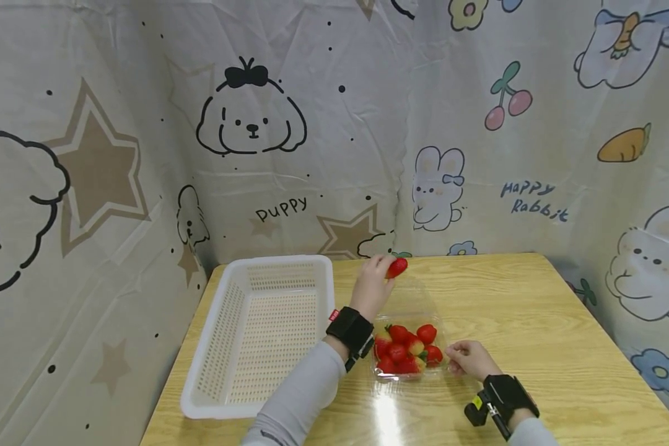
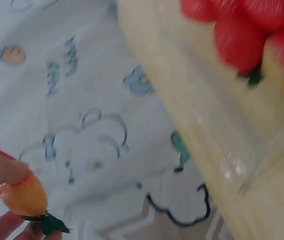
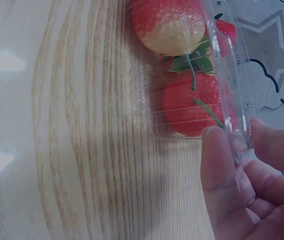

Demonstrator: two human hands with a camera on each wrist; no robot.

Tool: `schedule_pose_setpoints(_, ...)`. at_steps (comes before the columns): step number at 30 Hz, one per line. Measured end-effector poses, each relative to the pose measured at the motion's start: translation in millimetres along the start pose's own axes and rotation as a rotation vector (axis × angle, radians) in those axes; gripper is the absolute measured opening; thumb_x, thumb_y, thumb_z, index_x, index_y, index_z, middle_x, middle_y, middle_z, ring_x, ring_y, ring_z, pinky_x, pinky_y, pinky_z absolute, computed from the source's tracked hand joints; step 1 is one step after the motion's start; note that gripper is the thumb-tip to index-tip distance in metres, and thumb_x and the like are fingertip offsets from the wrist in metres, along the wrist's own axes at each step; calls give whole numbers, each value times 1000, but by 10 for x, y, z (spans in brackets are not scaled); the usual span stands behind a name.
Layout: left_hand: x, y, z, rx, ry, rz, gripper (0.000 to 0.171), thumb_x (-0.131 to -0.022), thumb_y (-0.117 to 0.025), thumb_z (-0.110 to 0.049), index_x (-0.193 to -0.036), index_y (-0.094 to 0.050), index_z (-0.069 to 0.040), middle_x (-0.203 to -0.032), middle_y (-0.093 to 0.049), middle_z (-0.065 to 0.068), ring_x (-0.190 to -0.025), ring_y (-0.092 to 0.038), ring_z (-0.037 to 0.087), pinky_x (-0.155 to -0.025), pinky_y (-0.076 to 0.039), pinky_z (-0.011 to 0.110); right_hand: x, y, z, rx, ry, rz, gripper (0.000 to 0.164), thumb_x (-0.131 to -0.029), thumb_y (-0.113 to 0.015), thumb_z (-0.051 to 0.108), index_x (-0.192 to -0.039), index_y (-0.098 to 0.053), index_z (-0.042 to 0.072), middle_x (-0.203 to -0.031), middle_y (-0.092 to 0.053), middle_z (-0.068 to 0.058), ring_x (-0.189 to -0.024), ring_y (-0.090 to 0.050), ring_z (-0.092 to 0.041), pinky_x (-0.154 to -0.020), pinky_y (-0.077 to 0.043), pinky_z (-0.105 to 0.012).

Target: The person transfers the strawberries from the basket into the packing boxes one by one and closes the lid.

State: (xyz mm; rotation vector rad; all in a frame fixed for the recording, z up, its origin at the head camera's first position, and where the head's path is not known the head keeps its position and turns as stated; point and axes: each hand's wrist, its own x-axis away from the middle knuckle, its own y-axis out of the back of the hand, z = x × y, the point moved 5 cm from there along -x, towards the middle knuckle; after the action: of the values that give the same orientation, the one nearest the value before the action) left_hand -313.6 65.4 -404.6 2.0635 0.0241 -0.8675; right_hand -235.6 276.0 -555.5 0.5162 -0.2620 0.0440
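In the head view my left hand (image 1: pixel 371 286) pinches a strawberry (image 1: pixel 398 267) above the far part of the table. The left wrist view shows this strawberry (image 2: pixel 27 196) between thumb and fingers, pale orange near its green leaves. A clear plastic box (image 1: pixel 407 377) full of red strawberries (image 1: pixel 397 353) stands in the middle of the table. At its right side, my right hand (image 1: pixel 472 359) pinches the rim. Up close in the right wrist view, thumb and finger clasp the box's clear edge (image 3: pixel 234 107), with strawberries (image 3: pixel 191 102) behind the wall.
A white perforated plastic basket (image 1: pixel 279 341) stands on the left of the wooden table (image 1: pixel 513 297), beside the box. Its inside holds nothing. A printed curtain (image 1: pixel 334 124) hangs behind and along both sides of the table. My left forearm reaches past the basket's right edge.
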Motion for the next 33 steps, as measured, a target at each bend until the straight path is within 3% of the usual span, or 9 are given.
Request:
schedule_pose_setpoints(6, 249, -395, -311, -177, -48, 234, 38, -77, -72, -11, -113, -61, -18, -104, -60, 2, -92, -58, 17, -80, -49, 26, 3, 7, 2, -6, 8, 7, 22, -92, -51, 6, -98, -55, -14, -64, -56, -7, -59, -56, -17, -57, -52, -34)
schedule_pose_setpoints(9, 364, -574, -399, -252, -83, 313, 32, -82, -67, -12, -112, -62, -21, -103, -59, 1, -91, -57, 16, -80, -48, 25, -3, 5, -6, -6, 6, 5, 22, -92, -51, 6, -98, -55, -14, -63, -56, -6, -58, -56, -16, -57, -52, -34)
schedule_pose_setpoints(13, 507, -766, -445, -333, -147, 329, 28, -79, -68, -15, -106, -64, -21, -96, -61, -1, -84, -57, 15, -72, -49, 24, -5, 1, -15, -11, 3, 1, 22, -91, -51, 6, -98, -55, -14, -63, -56, -6, -59, -56, -16, -58, -52, -34)
schedule_pose_setpoints(18, 656, -921, -449, -395, -215, 293, 35, -65, -79, -22, -97, -64, -20, -87, -61, -3, -75, -56, 14, -64, -47, 24, -3, -1, -18, -4, -5, -2, 21, -91, -52, 6, -97, -55, -14, -63, -57, -5, -59, -57, -15, -57, -52, -33)
schedule_pose_setpoints(20, 695, -972, -442, -416, -229, 285, 30, -67, -77, -22, -95, -65, -21, -86, -61, -3, -74, -56, 14, -64, -47, 23, -5, 1, -12, 0, -3, -1, 22, -91, -51, 6, -97, -55, -14, -63, -57, -5, -59, -57, -15, -57, -52, -33)
schedule_pose_setpoints(24, 774, -1065, -409, -434, -224, 336, 16, -77, -68, -19, -92, -67, -25, -84, -60, -3, -75, -56, 13, -62, -47, 23, -10, 1, -7, 0, 2, -2, 23, -92, -51, 7, -98, -55, -14, -64, -57, -5, -59, -57, -15, -57, -52, -33)
schedule_pose_setpoints(28, 844, -1143, -362, -415, -186, 405, 16, -82, -60, -16, -92, -67, -26, -85, -61, -3, -77, -56, 14, -65, -47, 24, -9, -9, -10, -5, -5, -5, 22, -91, -51, 6, -99, -55, -14, -63, -57, -6, -58, -57, -15, -56, -52, -32)
schedule_pose_setpoints(33, 885, -1204, -340, -400, -160, 429, 20, -82, -60, -17, -97, -66, -27, -90, -61, -4, -79, -56, 14, -68, -46, 26, 0, -8, -8, -15, -16, -3, 22, -91, -51, 5, -99, -55, -15, -64, -57, -5, -58, -56, -14, -57, -52, -32)
